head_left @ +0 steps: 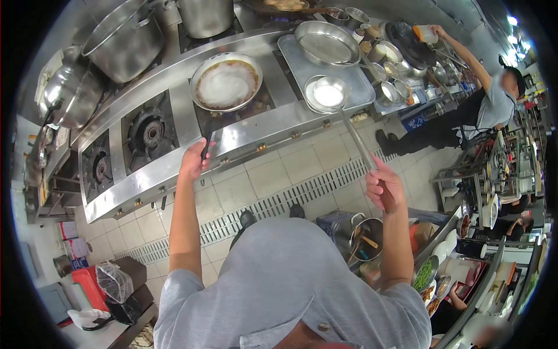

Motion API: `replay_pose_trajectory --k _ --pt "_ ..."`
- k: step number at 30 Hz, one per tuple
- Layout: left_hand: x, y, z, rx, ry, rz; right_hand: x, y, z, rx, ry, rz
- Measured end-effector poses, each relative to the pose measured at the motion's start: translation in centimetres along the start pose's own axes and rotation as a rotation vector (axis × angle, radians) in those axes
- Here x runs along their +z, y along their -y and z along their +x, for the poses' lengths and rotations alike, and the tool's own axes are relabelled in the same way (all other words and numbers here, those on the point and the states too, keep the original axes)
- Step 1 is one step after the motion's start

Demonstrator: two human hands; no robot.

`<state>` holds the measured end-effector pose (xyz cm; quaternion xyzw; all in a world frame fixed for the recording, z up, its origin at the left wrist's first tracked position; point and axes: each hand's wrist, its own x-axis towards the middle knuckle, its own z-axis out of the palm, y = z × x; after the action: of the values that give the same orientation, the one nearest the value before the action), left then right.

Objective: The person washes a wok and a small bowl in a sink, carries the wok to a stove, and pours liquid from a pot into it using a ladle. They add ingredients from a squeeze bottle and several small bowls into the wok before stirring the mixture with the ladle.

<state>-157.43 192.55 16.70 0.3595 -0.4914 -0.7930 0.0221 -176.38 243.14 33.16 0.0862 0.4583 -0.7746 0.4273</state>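
My left hand (193,161) is closed around the black handle of a frying pan (252,77) on the stove. White foam or liquid fills its middle, with a brown ring bubbling around the edge. My right hand (385,181) grips the brown end of a long-handled ladle (356,135). The ladle's bowl, with something white in it, overlaps a round metal dish at the front of a metal tray (363,87). Behind it on the same tray lies a large, shallow metal pan (327,45).
Left of the pan are bare burners (152,132); large steel pots (125,49) stand behind. Small seasoning containers (388,90) crowd the right. Another person (494,104) works there, holding an orange-and-white container (426,34). A floor drain grate (279,200) runs below the stove.
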Motion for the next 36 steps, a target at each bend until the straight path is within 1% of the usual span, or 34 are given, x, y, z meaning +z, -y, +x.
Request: replay_pose_trajectory --k 2,5,8,9,11,14,17,23,26,29,32,36 --pt "-0.2 0.0 0.2 -0.01 0.012 0.0 0.6 -0.4 -0.3 -0.019 0.005 -0.011" --pt "-0.3 -0.1 0.3 -0.013 0.03 0.004 2.2 -1.0 -0.8 -0.074 -0.093 -0.096" --pt "-0.5 -0.3 0.3 -0.023 0.043 0.002 4.7 -1.4 -1.3 -0.124 -0.234 -0.307" --pt "-0.4 -0.3 0.3 -0.031 0.046 0.0 4.8 -1.7 -1.1 -0.156 -0.24 -0.369" --pt "-0.4 -0.5 0.1 -0.041 0.034 0.017 4.4 -2.3 -0.7 -0.212 -0.253 -0.494" --pt "-0.3 -0.5 0.3 -0.038 0.032 0.024 3.7 -2.5 -0.1 -0.295 -0.267 -0.764" --pt "-0.4 -0.1 0.5 -0.032 0.015 0.016 2.9 -1.8 0.4 -0.294 -0.291 -0.881" --pt "0.1 -0.2 0.4 -0.023 -0.017 0.027 1.0 -1.5 1.1 -0.288 -0.318 -1.008" --pt "0.0 -0.1 0.3 -0.002 0.005 0.021 1.4 -2.2 1.2 -0.23 -0.333 -0.993" --pt "-0.4 0.0 0.4 0.003 0.029 0.024 2.5 -2.8 1.3 -0.223 -0.291 -0.841" --pt "-0.6 -0.1 0.5 -0.005 0.043 0.033 3.5 -2.9 1.5 -0.203 -0.263 -0.557" --pt "-0.8 -0.3 0.7 0.011 0.069 0.072 5.5 -2.3 0.7 -0.125 -0.305 -0.319"
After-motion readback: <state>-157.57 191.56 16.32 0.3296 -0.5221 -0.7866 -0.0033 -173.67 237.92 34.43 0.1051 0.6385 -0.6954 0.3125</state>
